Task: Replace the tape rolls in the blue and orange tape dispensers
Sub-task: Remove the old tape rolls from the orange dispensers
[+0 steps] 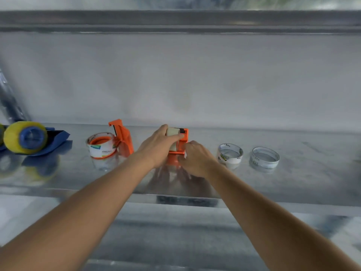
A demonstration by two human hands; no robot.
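Observation:
An orange tape dispenser (181,145) stands at the middle of the steel shelf. My left hand (159,146) grips the pale tape roll (172,132) seated in it, thumb over the top. My right hand (195,158) holds the dispenser's lower right side with curled fingers. A second orange dispenser (122,137) carrying a clear roll (101,145) stands to the left. At far left lies the blue dispenser (56,141) with a yellowish roll (25,136) on its blue hub.
Two empty-looking tape cores stand to the right: a white printed one (230,156) and a clear one (264,157). The shiny metal shelf (302,184) has a front lip below my forearms and a steel back wall behind.

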